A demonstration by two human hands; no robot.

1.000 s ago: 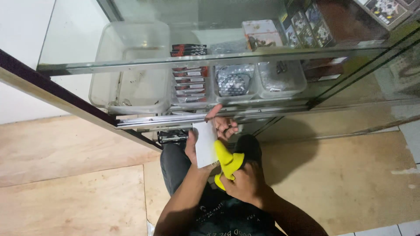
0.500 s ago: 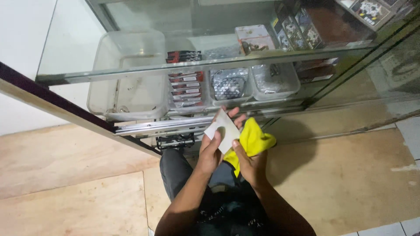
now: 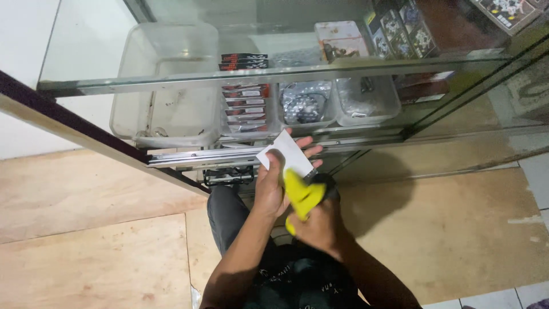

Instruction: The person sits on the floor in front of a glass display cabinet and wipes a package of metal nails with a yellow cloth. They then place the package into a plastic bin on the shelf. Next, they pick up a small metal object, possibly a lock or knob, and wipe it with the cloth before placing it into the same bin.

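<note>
Two hands point(image 3: 297, 194) over plywood floor point(image 3: 91, 229) beside glass cabinet point(image 3: 274, 74)

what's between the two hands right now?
In the head view, a yellow cloth lies bunched between the left hand and the right hand. The left hand also holds a white card.

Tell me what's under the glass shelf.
Under the glass shelf: clear bins, one seemingly empty, a stack of red packets, and bagged dark parts. Glare hides finer detail.
</note>
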